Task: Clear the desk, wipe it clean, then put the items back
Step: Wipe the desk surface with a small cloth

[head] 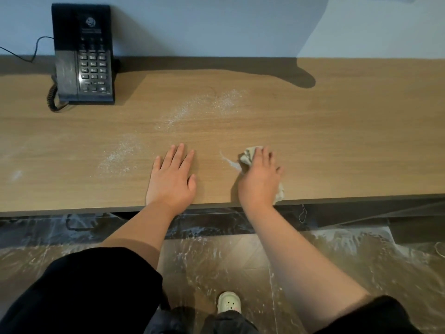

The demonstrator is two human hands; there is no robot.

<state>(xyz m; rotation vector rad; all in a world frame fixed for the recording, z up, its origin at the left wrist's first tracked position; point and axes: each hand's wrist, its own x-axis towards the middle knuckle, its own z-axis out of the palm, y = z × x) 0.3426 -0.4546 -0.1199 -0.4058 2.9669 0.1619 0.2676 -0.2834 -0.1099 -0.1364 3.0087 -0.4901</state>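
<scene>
L hand: left hand (172,179) lies flat, palm down on the desk (349,141) nr the front edge; fingers straight and close together, thumb out to the side; holds nothing.
R hand: right hand (258,179) is on the desk just right of the L, apart from it; fingers bent over the cloth (248,156), gripping it and pressing it to the wood.
Cloth: small, pale, crumpled; under the R hand, bunched out past the fingertips on the L side, w/ a bit showing by the wrist at the desk edge.
Smear: thin white streak (228,162) on the wood, touching the cloth's L side, btwn the two hands.
Powder: white dusty patch (192,109) mid-desk, beyond the L hand; second patch (120,155) L of the L hand; faint spot (15,175) far L.
Phone: black desk phone (83,56) at back L, against the wall (192,25); coiled cord (51,97) at its L side.
Sleeves: dark, pushed up above both elbows.
Floor: floor (216,261) under clear plastic sheet w/ white streaks; one pale shoe (229,302) below.
</scene>
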